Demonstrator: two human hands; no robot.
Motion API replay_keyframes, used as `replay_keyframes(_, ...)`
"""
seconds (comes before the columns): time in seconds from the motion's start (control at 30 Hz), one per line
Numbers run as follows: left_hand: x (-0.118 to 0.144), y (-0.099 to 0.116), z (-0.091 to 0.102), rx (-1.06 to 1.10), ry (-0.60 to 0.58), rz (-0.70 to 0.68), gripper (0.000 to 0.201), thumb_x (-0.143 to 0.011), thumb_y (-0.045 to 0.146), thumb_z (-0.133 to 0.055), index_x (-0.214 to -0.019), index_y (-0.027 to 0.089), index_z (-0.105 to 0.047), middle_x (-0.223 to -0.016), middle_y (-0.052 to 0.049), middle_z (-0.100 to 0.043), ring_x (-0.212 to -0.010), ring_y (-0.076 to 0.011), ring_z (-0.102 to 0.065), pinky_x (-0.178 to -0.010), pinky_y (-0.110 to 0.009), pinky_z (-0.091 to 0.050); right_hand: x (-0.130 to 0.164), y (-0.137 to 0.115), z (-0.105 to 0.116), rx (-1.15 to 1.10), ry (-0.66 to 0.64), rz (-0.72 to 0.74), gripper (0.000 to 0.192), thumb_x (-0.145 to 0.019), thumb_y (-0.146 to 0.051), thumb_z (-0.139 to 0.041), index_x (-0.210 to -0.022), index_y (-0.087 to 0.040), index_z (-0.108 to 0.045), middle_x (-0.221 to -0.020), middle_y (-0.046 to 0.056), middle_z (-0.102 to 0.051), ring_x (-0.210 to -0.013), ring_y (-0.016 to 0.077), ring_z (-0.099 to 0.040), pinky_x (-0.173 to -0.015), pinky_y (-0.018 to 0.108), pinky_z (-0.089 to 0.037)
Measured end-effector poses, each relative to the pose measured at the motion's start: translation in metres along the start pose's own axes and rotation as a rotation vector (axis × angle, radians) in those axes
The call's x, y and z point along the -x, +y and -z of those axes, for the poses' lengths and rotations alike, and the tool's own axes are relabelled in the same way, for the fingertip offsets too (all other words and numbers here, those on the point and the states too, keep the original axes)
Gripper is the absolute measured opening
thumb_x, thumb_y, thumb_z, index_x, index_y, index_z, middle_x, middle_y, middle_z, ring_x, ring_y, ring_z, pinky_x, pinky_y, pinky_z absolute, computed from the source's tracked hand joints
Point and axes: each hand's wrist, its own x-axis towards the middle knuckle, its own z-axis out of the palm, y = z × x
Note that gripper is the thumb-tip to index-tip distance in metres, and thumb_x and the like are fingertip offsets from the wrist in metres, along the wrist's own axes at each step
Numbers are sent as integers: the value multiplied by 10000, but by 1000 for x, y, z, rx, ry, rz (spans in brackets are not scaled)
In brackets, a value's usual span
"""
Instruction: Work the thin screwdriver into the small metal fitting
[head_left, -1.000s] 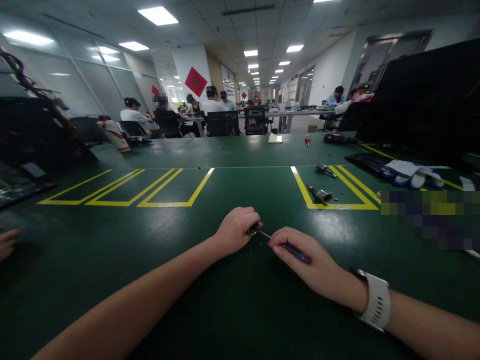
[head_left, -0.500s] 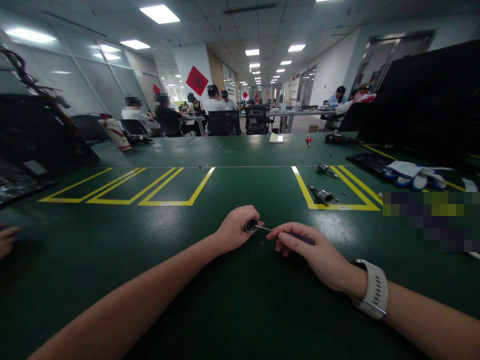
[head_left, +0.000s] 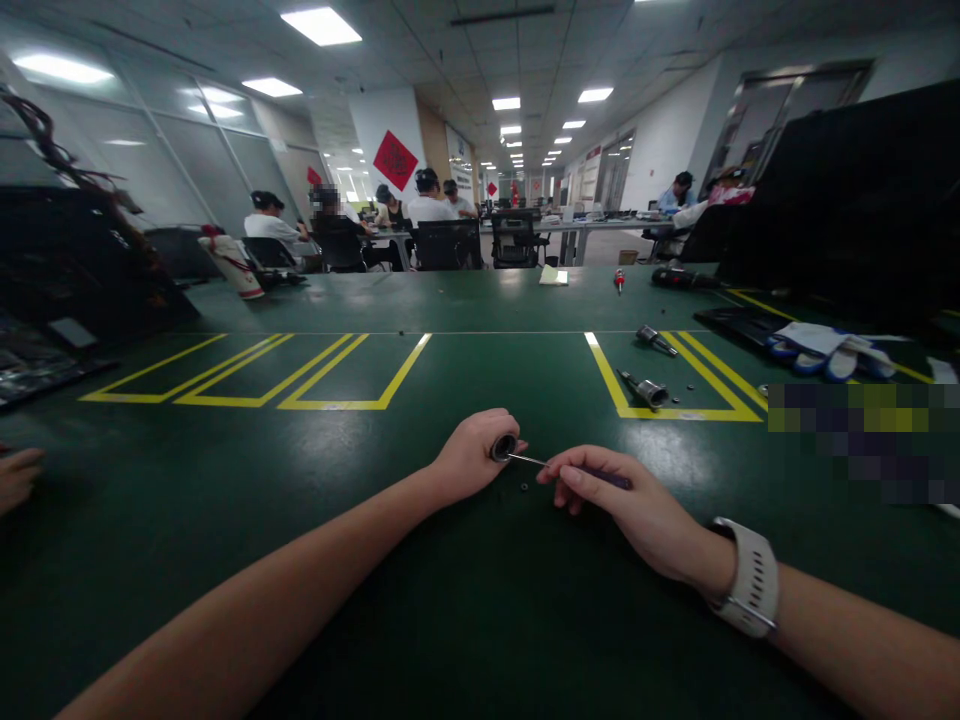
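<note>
Tabletop (head_left: 510, 370), green, yellow tape (head_left: 335, 405), office (head_left: 480, 140) beyond — left hand (head_left: 471, 455) gripping metal part (head_left: 504, 447), right hand (head_left: 615, 495) gripping thin-shafted tool (head_left: 611, 478)

The screwdriver (head_left: 611, 479) is right of the cylinder (head_left: 503, 447).

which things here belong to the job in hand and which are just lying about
In use:
hollow metal part, held in the left hand
thin-shafted tool, held in the right hand, tip at the part's opening
probably the small loose piece nearby

Apparently lying about:
gloves
paper pad
red item
two metal pieces at right, possibly related
</note>
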Motion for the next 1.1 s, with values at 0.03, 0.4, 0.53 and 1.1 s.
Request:
replay_keyframes(0.03,0,0,0,14,-1,1,197,-813,239,-551,-651,156,-474,-635,27,-467,-593,-97,-457,-553,-218,-345,0,1,0,-24,-3,-3,211,-858,-355,-526,-926,-198,-650,-848,25,-619,-769,144,-556,-673,280,-433)
replay_keyframes(0.4,1,3,1,-139,-106,-47,154,-830,193,-508,-682,153,-517,-667,4,-502,-631,-120,-471,-611,-254,-359,1,1,2,-119,30,25,195,-848,-329,-535,-865,-180,-660,-879,45,-649,-771,156,-560,-690,298,-423)
replay_keyframes(0.53,1,3,1,-153,-106,-14,129,-832,184,-502,-707,154,-519,-690,-2,-514,-647,-127,-482,-618,-258,-363,1,3,4,-125,67,33,196,-848,-308,-523,-805,-178,-663,-821,41,-656,-789,171,-576,-729,319,-425)
replay_keyframes(1.1,1,2,1,68,-86,5,178,-802,288,-547,-699,155,-488,-651,24,-479,-589,-94,-446,-551,-219,-352,1,7,6,208,98,31,227,-854,-334,-508,-777,-181,-656,-789,28,-642,-774,176,-588,-716,331,-439)
